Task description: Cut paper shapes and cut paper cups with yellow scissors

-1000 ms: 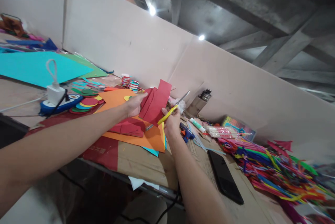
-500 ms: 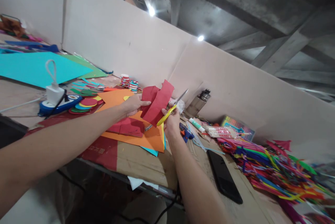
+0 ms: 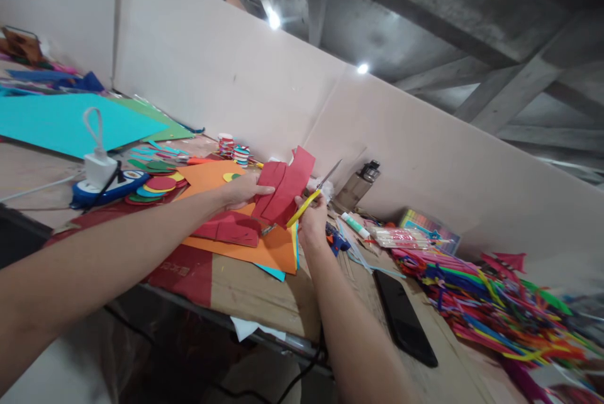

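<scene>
Pieces of red paper (image 3: 289,189) are held up above the table, one lying across another. My left hand (image 3: 246,190) pinches them at their left edge, thumb on top. In my right hand (image 3: 312,216) are yellow-handled scissors (image 3: 306,206), their blades pointing up and away to the right; its fingers also seem to touch the right edge of the red paper. Below the hands, more red paper (image 3: 229,229) lies on orange sheets (image 3: 278,253). Whether the scissor blades are fully closed is hard to make out.
A black phone (image 3: 404,317) lies on the right, beside a heap of colourful pipe cleaners (image 3: 500,303). A glue stick (image 3: 355,225) and a bottle (image 3: 356,185) are near the wall. Left are paper circles (image 3: 159,185), a power strip (image 3: 111,187) and a turquoise sheet (image 3: 70,121).
The red pieces have shifted against each other and now overlap more closely. My right hand and the scissors have moved slightly to the right.
</scene>
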The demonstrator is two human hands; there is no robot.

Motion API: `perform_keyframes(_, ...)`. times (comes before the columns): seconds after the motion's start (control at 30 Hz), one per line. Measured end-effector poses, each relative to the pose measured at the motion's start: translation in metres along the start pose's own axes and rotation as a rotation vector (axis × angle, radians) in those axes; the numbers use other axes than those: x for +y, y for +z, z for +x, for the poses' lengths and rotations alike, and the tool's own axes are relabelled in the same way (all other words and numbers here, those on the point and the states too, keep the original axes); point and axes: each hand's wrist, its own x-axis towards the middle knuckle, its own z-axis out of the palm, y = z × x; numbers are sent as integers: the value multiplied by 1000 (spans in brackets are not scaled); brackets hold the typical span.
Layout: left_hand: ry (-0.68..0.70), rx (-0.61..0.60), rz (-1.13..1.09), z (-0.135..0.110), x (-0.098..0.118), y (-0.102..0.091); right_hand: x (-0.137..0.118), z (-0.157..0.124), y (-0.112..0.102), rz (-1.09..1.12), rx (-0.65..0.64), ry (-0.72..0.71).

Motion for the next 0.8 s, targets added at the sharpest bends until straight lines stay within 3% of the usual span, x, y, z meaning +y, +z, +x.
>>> perform_keyframes(0.17,94,167,-105,3,5,-2,-3,-3,0,-40,13,6)
perform_keyframes(0.4,15,92,-122,0,-5,5,-2,-12,4,-118,-42,-42)
perform_keyframes(0.63,11,64,-42,-4,-9,16,-9,-25,10,-364,-152,-218)
perform_keyframes(0.8,-23,144,-58,-6,-6,17,-14,-37,17,-364,-318,-229)
